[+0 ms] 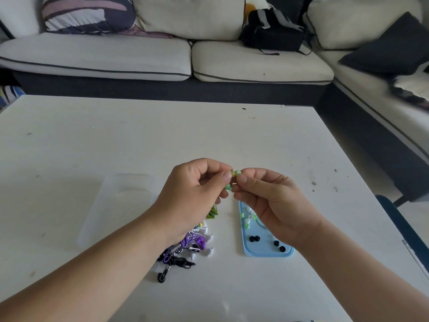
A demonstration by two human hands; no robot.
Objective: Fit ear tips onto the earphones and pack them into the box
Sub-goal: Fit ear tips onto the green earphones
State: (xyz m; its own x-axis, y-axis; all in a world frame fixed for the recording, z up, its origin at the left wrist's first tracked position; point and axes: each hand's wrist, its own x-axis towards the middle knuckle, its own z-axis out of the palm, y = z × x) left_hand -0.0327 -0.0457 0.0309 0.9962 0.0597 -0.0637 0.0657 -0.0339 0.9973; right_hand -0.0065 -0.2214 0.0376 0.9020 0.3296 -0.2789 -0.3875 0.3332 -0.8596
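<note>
Above the white surface (92, 147), the left hand (192, 196) has its grip closed on a yellow-green earphone (229, 175). The right hand (269, 201) pinches a pale green ear tip (237, 172) against the earphone. A blue tray (264, 252) holds loose tips (248, 221) in green, white and black. A clear box (120, 205) lies to the left, near a pile of earphones (195, 242).

A white table (116, 140) stands before a cream corner sofa (92, 56). On the sofa lie a striped pillow (88, 13), a black bag (272, 33) and a dark cushion (390, 47).
</note>
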